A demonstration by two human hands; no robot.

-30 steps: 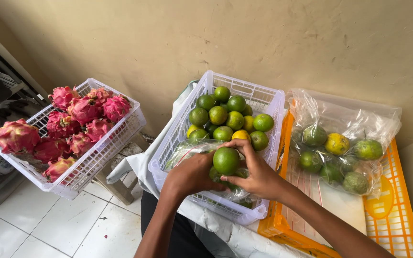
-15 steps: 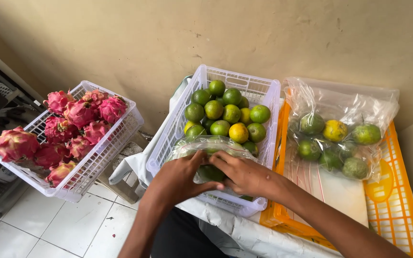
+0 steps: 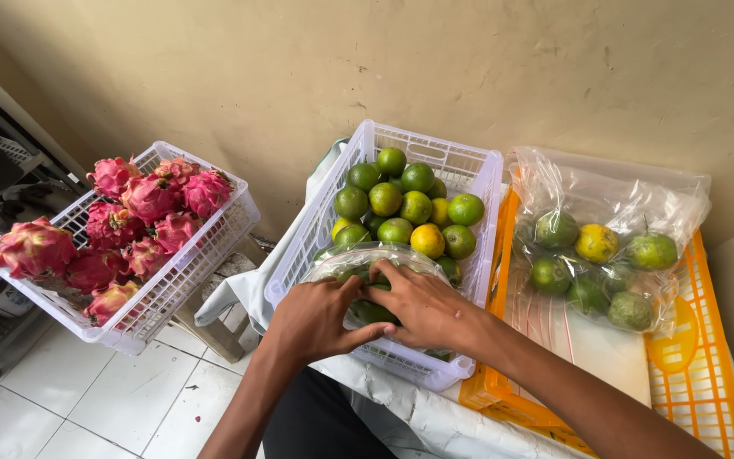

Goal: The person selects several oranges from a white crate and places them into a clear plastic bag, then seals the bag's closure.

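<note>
Both hands are working together at the near end of the white basket (image 3: pixel 486 183) of citrus. Left hand (image 3: pixel 316 319) and right hand (image 3: pixel 422 306) are pressing side by side, fingers curled down onto a clear plastic bag (image 3: pixel 367 259) that is lying on top of the fruit, thumbs nearly touching. They are gripping the bag's film and the green fruit bulging inside it; whether a single fruit is pinched in either palm cannot be told, since the fingers are covering it.

A second ago a green orange was sitting in full view between the hands at the mouth of the bag. Now it is no longer showing on top: the hands have closed over that spot and sunk lower, and the fruit seems to be inside the plastic. That reads as one more orange going into the bag, with the hands now gathering the film around what is already in it.

Behind the hands, the loose pile of green and yellow oranges (image 3: pixel 409 208) is filling the far half of the basket. To the right, a second clear bag of citrus (image 3: pixel 605 255) is resting in an orange crate (image 3: pixel 698 382). To the left, apart from the hands, a white basket of dragon fruit (image 3: pixel 129 221) is standing over the tiled floor (image 3: pixel 87 399).
</note>
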